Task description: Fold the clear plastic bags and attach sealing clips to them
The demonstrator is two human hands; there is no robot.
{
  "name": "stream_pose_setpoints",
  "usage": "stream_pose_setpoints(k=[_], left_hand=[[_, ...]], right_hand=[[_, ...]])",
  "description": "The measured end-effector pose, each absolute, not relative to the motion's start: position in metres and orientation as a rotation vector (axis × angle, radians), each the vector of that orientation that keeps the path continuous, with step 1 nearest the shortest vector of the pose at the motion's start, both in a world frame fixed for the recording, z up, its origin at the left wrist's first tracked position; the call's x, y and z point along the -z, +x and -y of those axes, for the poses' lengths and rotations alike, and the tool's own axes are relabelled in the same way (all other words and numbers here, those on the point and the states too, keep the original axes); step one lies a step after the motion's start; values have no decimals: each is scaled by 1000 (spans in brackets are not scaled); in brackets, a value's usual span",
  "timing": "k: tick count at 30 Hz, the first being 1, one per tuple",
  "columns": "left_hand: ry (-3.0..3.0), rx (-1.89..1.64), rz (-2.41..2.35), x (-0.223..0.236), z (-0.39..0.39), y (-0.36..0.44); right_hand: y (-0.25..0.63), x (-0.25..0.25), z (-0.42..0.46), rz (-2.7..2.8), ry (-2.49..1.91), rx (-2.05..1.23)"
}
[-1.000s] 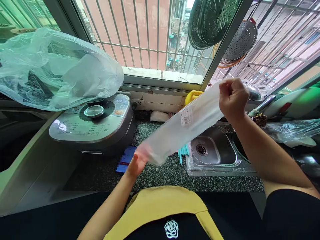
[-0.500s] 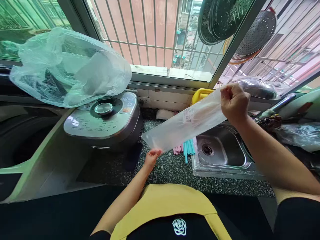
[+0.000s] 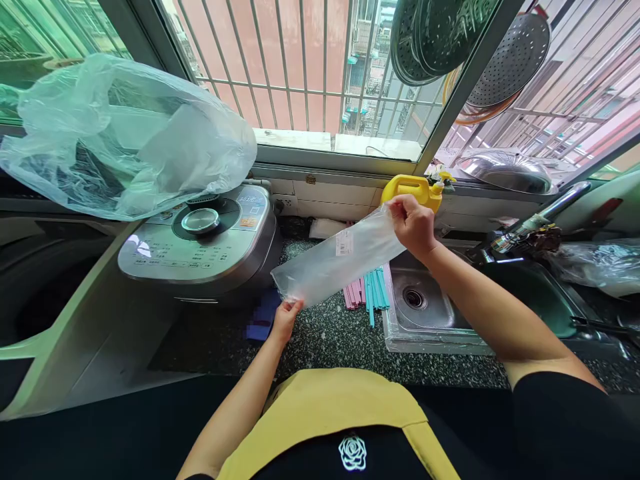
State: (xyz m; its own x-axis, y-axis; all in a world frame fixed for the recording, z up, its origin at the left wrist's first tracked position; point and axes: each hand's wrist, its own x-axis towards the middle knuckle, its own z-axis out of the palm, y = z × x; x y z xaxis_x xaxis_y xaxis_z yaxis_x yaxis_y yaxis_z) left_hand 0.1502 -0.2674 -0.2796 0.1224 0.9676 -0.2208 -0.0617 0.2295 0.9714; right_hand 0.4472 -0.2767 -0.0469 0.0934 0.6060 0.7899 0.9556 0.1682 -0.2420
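the speckled dark surface [image 3: 325, 340] runs across the middle of the view, partly covered by what stands on it and by the person's arms. at the left, a big crumpled plastic covering [image 3: 150, 147] is cut off by the frame edge, and what lies under its folds is hard to make out. it overlaps the back of the rice cooker [image 3: 215, 257]. the steel sink [image 3: 425, 311] is partly hidden by the right forearm, which reaches in from the lower right, bent at the elbow and slanting up to the left.

a long, cloudy plastic pouch [image 3: 330, 273] is stretched between the two hands above the surface, tilted with its right end higher; whether anything lies inside, i cannot tell. the right hand [image 3: 414, 225] is closed at the upper end, fingers curled in tightly on the film. the left hand [image 3: 286, 320] pinches the lower corner between thumb and fingers, its forearm rising from the bottom edge.

the yellow container [image 3: 407, 190] behind is partly covered by the right hand. a blue packet [image 3: 263, 317] beside the left hand is blurred. the pouch hides the upper ends of the turquoise strips [image 3: 376, 297] and pink strips [image 3: 354, 295]. the small printed label [image 3: 344, 243] is unreadable.
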Motion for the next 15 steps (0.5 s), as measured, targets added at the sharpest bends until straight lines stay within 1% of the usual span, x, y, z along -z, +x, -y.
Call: stream_pose_setpoints(k=[6, 9, 11, 13, 14, 15], left_hand=[[958, -949, -1080, 277, 297, 171], [976, -950, -1111, 278, 303, 164], [981, -1010, -1181, 273, 299, 154], [1016, -1139, -1275, 253, 287, 147], [1055, -1214, -1304, 237, 280, 147], [1222, -1306, -1335, 216, 272, 150]], right_hand=[[467, 35, 281, 1535, -1540, 563], [466, 30, 288, 1576, -1518, 581], [460, 25, 295, 1650, -1476, 556], [450, 20, 302, 1746, -1416, 505], [444, 18, 305, 1799, -1381, 470], [437, 17, 308, 1851, -1344, 431]])
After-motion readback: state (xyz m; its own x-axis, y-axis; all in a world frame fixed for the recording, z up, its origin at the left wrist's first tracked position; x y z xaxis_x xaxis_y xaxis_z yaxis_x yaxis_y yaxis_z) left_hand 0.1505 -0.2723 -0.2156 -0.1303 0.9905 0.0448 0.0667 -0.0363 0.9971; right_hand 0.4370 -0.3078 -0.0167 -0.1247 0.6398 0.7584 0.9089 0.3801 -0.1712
